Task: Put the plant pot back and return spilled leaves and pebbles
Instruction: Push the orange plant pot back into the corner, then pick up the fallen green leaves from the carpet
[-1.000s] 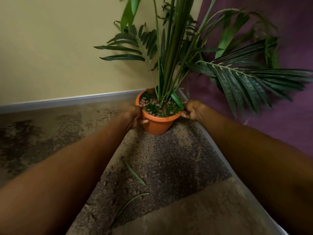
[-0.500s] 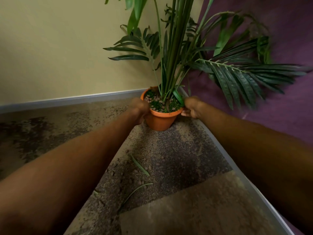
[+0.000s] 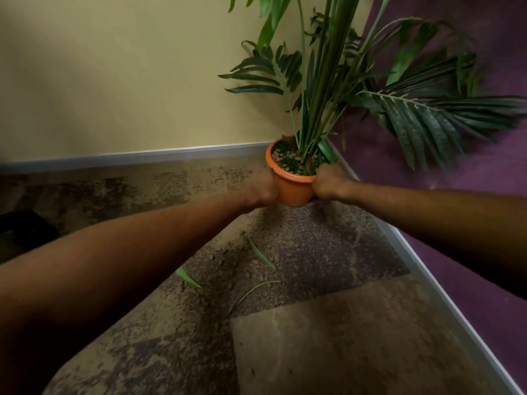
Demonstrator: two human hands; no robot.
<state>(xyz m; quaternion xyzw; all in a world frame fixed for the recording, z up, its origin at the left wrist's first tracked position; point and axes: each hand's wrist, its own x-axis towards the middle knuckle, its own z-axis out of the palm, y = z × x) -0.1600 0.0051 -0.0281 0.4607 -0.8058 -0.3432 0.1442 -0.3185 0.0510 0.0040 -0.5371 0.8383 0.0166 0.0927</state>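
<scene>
Speckled carpet [image 3: 328, 252] runs into a corner where a yellow wall [image 3: 128, 81] meets a purple wall [image 3: 470, 172], with a pale skirting strip along both. Tucked into that corner stands the pot [image 3: 293, 191], orange, upright, its base on the floor as far as can be seen. Left hand [image 3: 261, 191] is wrapped against the pot's left side just under the rim, right hand [image 3: 328, 182] is closed over the rim on the right, so both are holding the pot between them. Pebbles [image 3: 281, 159] and green filling show inside. Tall stems rise from it and the fronds [image 3: 427, 115] spread wide to the right.

Judging by looks, the pot is thin, stiff plastic, light itself but weighted by the pebbles and made top-heavy by the long stems. Best hold is low on opposite sides under the rim lip, as now, kept level so nothing more spills.

On the carpet nearer the person lie loose leaves [image 3: 261, 253], another leaf [image 3: 186, 277] and a thin blade [image 3: 253, 292], limp and light, easy to pinch up by the ends; small brownish lumps around them may be spilled pebbles, too blurred to be sure
</scene>
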